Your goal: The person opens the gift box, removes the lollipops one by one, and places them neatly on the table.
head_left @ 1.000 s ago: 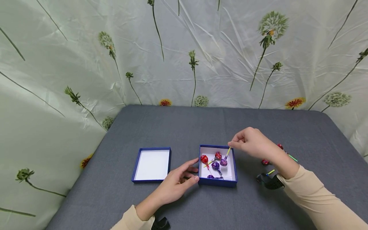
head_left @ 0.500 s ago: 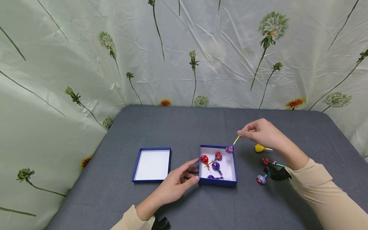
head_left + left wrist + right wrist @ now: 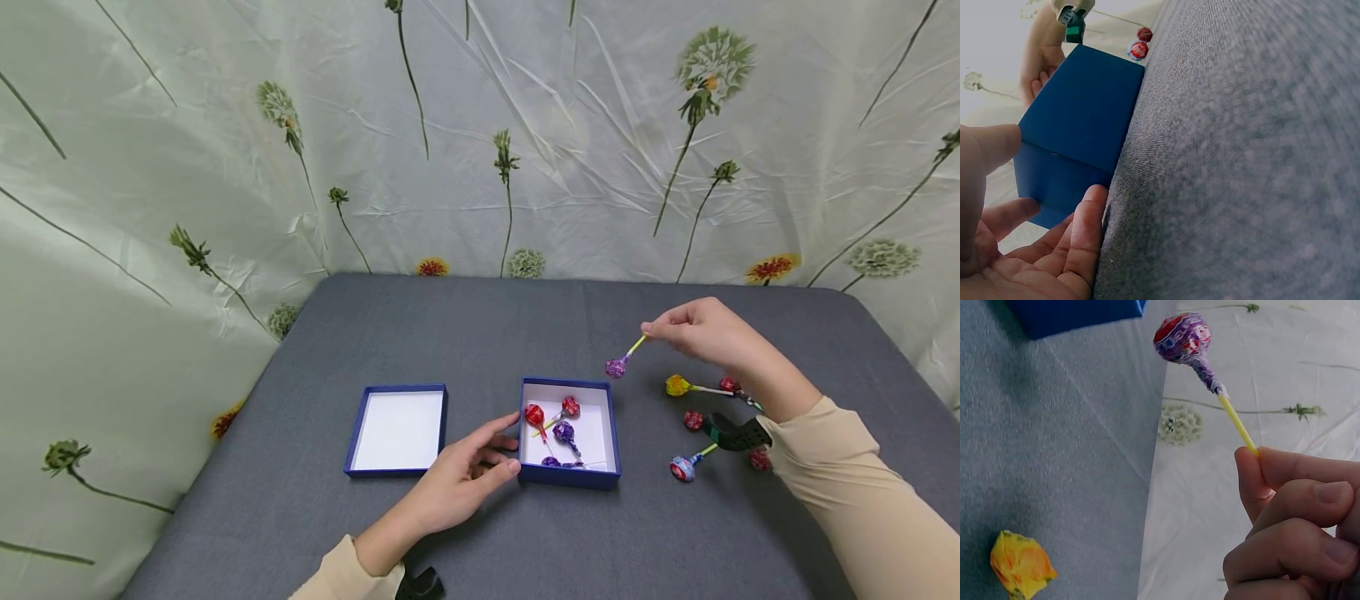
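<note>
My right hand (image 3: 697, 329) pinches the yellow stick of a purple-wrapped lollipop (image 3: 616, 367) between thumb and forefinger. The lollipop (image 3: 1185, 339) hangs head down and left, above the table past the far right corner of the blue box (image 3: 568, 476). Inside that box lie several red and purple lollipops, among them a red one (image 3: 534, 415) and a purple one (image 3: 563, 432). My left hand (image 3: 468, 482) rests against the box's left side, fingers fairly straight and spread. In the left wrist view, its thumb and fingertips touch the blue box wall (image 3: 1079, 106).
On the right of the grey table (image 3: 465, 333) lie a yellow lollipop (image 3: 677, 385), a blue-and-red one (image 3: 682, 468) and several red ones, partly behind the right wrist. A white-lined blue lid (image 3: 397, 429) lies left of the box. A floral curtain (image 3: 450, 183) hangs behind.
My right hand has lifted the purple lollipop out of the box and carried it right and away over the far right edge. My left hand and the box have stayed put.
</note>
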`<state>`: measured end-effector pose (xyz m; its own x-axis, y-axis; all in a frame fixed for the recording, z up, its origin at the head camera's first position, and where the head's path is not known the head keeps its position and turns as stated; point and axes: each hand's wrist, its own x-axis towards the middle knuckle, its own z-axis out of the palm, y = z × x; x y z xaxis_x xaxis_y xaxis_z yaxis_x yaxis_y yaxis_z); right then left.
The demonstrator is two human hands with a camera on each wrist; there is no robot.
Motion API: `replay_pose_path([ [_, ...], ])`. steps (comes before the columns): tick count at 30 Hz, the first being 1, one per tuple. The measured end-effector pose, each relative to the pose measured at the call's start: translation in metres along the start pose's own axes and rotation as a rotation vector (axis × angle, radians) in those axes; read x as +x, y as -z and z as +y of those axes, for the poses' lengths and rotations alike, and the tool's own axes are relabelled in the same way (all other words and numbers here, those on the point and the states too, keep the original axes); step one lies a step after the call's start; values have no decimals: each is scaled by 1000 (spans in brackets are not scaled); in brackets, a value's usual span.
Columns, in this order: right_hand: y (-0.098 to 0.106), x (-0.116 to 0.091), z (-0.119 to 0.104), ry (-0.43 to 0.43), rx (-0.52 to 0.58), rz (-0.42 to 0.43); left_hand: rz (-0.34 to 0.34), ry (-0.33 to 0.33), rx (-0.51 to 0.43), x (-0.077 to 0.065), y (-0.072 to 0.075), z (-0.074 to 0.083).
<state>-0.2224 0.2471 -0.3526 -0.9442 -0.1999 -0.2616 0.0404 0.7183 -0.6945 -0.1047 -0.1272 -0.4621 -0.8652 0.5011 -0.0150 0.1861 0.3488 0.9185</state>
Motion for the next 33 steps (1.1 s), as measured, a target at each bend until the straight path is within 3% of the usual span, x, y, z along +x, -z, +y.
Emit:
replay_pose_path([
  [19, 21, 25, 34, -58, 85, -27, -2, 6, -5, 0, 0, 0],
  [33, 25, 33, 47, -93, 60, -59, -5, 7, -13, 0, 0, 1],
])
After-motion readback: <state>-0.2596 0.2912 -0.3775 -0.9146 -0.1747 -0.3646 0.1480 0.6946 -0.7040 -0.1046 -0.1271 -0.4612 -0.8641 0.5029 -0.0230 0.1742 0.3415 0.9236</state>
